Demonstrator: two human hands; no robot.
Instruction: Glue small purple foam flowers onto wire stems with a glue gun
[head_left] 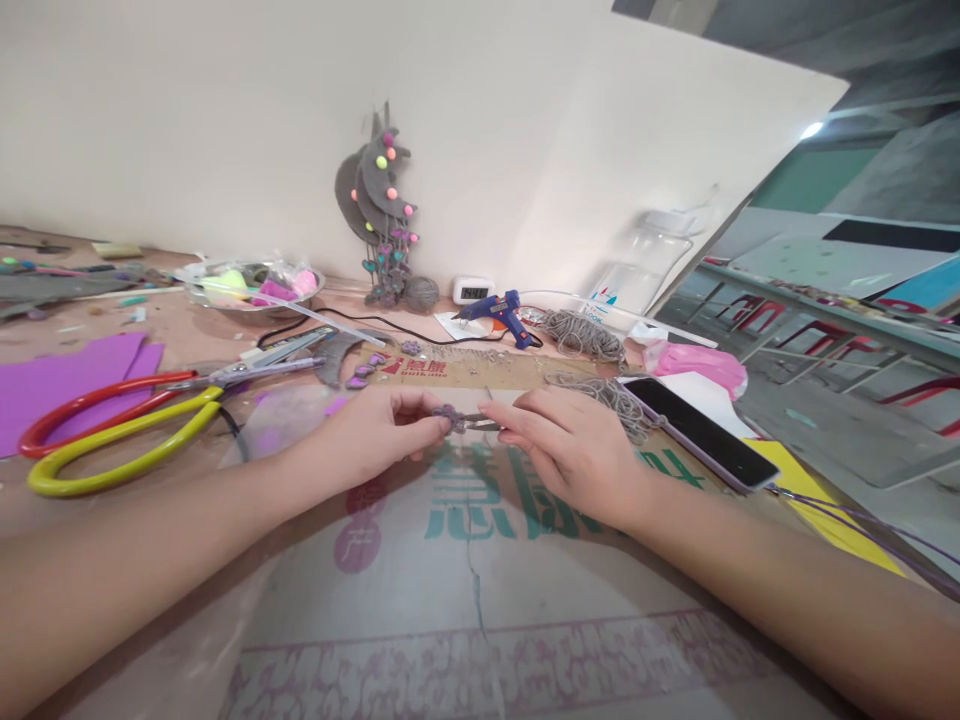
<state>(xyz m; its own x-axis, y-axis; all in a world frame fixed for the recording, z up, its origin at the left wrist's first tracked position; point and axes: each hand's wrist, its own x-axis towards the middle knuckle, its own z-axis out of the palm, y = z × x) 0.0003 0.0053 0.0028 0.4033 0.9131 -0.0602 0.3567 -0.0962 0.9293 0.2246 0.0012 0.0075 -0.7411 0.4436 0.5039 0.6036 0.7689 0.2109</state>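
Observation:
My left hand (pixel 390 425) pinches a small grey-purple felt piece (pixel 448 416) between thumb and fingers, above the printed cardboard (pixel 360 610). My right hand (pixel 562 440) is closed on a small two-pronged metal tool (pixel 480 422), whose tips meet the felt piece. Whether that tool is tweezers or small snips, I cannot tell. Beyond my left hand lie small grey and purple pieces (pixel 365 372) and a grey felt crescent (pixel 337 357). Loose grey yarn (pixel 626 405) sits just behind my right hand.
Red-and-yellow-handled scissors (pixel 124 440) lie left by purple sheets (pixel 67 385). Toward the wall are a metal bowl (pixel 315 285), a blue glue gun (pixel 499 312), a small timer (pixel 472 291), a clear jug (pixel 637 265) and a hanging moon ornament (pixel 375 190). A phone (pixel 701 430) rests right.

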